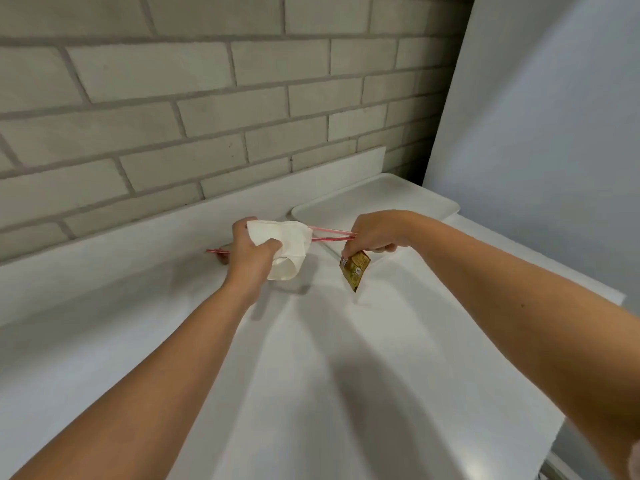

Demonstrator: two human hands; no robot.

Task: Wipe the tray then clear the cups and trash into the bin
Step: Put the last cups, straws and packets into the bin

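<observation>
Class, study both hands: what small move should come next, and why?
Probably carry both hands together toward the bin, unseen here: the left hand grips a white napkin, the right hand pinches a gold packet, and red straws span both.

**Parts concealed by hands and frame edge**

The middle of the red straws point(332, 233) is hidden behind the left hand point(247, 252) and the white bundle point(289, 244) gripped in it; whether that bundle is a cup, a napkin or both cannot be told. The print on the gold packet point(356, 270), pinched by the right hand point(372, 233), is too small to be read. The near corner of the tray point(381, 195) is covered by that hand. A pinkish shape point(635, 459) is cut off at the lower right edge.
</observation>
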